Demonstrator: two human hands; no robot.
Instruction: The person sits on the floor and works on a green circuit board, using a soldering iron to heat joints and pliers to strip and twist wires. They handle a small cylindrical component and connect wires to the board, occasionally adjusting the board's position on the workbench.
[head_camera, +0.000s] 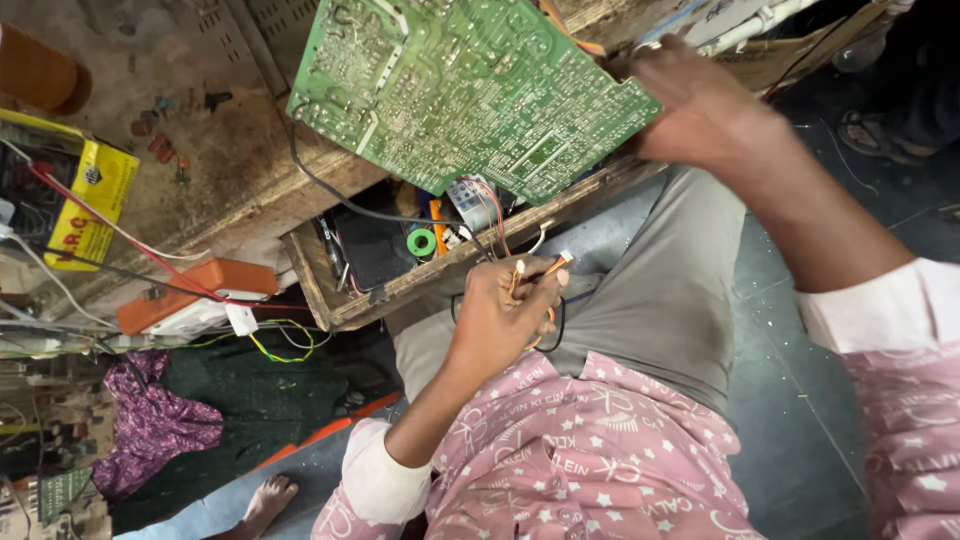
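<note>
Left hand (497, 315) pinches wire connectors (540, 270); right hand (700, 105) tilts circuit board (465, 90).

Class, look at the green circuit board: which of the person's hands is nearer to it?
Right. The right hand grips the green circuit board at its right edge. The left hand is below the board, apart from it, holding a bundle of thin wires.

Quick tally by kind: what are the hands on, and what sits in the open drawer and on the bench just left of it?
Green circuit board, in right hand: 1
Small wire bundle with white plugs, in left hand: 1
Green tape roll, in the drawer: 1
Orange box: 1
Yellow-edged box: 1
Total: 5
</note>
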